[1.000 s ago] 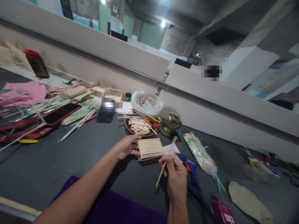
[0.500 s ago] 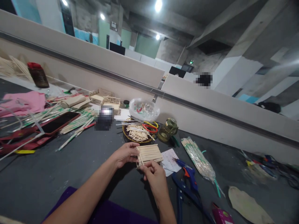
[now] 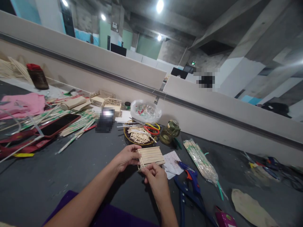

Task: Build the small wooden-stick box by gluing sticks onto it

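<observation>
Pinching a pale, ribbed panel (image 3: 152,155), left hand (image 3: 126,158) sits beside right hand (image 3: 155,178), which pinches 1 crosswise stick (image 3: 142,161).

The stick panel (image 3: 152,156) is at centre frame, the left hand (image 3: 126,158) at its left edge, the right hand (image 3: 155,177) at its lower edge. Behind it on the tabletop (image 3: 80,164) sits a basket (image 3: 127,139) with sticks (image 3: 139,135) in it; a jar (image 3: 169,132) stands right of that. A glue gun (image 3: 193,177) lies right of the panel, a phone (image 3: 62,125) mid-left.
</observation>
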